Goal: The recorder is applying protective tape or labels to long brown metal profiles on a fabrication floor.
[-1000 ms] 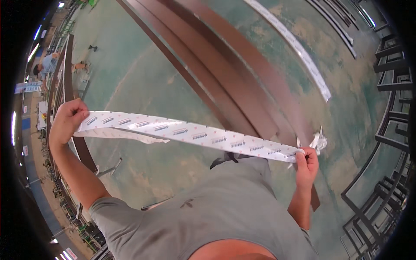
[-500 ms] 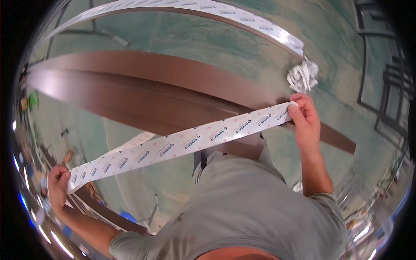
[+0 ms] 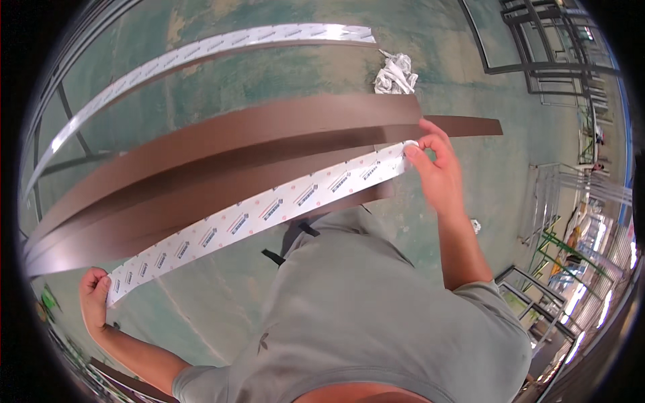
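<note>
A long strip of white printed protective film (image 3: 255, 211) is stretched slantwise between my two hands, low on the left and higher on the right. My left hand (image 3: 94, 295) pinches its near-left end. At the other end, my right hand (image 3: 438, 168) grips the film between thumb and forefinger, the other fingers loosely curled. Behind the film runs a long brown panel (image 3: 269, 124) with a dark lengthwise groove; the film hides part of its near side. Whether the film touches the panel, I cannot tell.
Beyond the panel lies a curved-looking strip faced with printed film (image 3: 222, 41), with crumpled film (image 3: 396, 75) near its right end. A brown strip (image 3: 463, 125) sticks out past my right hand. Dark metal frames (image 3: 537, 67) stand at the far right on the green floor (image 3: 322, 74).
The whole view has swung to the right. My hands, still holding the film, appear slightly closer together, and the folded length behind the film no longer shows.
</note>
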Action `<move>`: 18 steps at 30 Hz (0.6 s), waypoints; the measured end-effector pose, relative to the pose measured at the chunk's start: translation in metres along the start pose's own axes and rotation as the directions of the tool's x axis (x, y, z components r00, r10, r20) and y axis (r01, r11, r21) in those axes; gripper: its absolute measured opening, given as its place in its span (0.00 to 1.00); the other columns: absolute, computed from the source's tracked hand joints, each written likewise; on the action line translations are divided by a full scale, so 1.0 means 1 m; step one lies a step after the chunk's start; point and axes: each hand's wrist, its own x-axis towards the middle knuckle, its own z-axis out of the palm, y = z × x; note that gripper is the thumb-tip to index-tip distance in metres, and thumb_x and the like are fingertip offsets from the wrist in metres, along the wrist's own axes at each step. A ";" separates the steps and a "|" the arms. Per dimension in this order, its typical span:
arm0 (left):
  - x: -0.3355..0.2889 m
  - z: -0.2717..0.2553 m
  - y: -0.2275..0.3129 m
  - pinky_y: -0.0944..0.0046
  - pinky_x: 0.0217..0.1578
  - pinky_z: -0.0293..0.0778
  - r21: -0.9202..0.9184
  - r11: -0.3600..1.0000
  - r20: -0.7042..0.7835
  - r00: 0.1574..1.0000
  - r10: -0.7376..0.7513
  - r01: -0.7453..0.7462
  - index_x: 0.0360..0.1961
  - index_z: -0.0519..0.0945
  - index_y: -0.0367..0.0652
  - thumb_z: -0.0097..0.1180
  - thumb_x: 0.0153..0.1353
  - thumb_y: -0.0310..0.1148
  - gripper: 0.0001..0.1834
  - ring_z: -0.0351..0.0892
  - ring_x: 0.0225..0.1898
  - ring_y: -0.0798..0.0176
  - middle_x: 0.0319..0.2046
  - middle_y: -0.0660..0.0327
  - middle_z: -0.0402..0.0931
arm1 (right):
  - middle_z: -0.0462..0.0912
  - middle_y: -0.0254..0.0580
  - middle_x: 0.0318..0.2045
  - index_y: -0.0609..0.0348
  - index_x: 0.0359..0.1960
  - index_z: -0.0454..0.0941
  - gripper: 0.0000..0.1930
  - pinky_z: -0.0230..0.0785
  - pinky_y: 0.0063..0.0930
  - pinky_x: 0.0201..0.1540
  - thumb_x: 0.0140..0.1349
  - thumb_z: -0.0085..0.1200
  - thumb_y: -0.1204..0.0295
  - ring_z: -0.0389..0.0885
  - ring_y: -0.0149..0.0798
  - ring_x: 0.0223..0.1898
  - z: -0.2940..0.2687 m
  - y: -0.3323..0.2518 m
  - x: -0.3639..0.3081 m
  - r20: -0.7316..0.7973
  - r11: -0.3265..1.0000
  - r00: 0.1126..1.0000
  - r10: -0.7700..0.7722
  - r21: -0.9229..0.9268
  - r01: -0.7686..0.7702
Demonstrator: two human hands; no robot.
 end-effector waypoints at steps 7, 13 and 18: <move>0.081 -0.005 0.117 0.74 0.28 0.61 0.309 0.938 0.145 0.983 0.115 -0.156 0.27 0.74 0.40 0.60 0.58 0.33 0.09 0.63 0.26 0.76 0.23 0.72 0.68 | 0.79 0.35 0.32 0.60 0.28 0.75 0.12 0.66 0.24 0.43 0.54 0.63 0.66 0.75 0.33 0.35 -0.003 0.045 0.086 0.067 0.906 0.916 0.396 0.134 -0.402; 0.154 0.001 0.146 0.74 0.29 0.61 0.327 0.936 0.216 0.974 0.063 -0.133 0.27 0.75 0.40 0.60 0.57 0.31 0.07 0.64 0.27 0.76 0.23 0.73 0.70 | 0.78 0.28 0.29 0.50 0.31 0.76 0.08 0.70 0.27 0.35 0.59 0.61 0.65 0.75 0.26 0.31 0.000 0.079 0.102 0.407 0.624 0.729 0.550 0.380 -0.683; 0.195 0.018 0.128 0.74 0.29 0.63 0.207 0.975 0.245 0.969 0.031 -0.083 0.28 0.76 0.41 0.60 0.57 0.31 0.06 0.66 0.26 0.77 0.23 0.73 0.71 | 0.78 0.29 0.32 0.52 0.33 0.75 0.07 0.77 0.35 0.42 0.62 0.59 0.66 0.78 0.29 0.35 -0.006 0.079 0.093 0.398 0.542 0.747 0.533 0.517 -0.662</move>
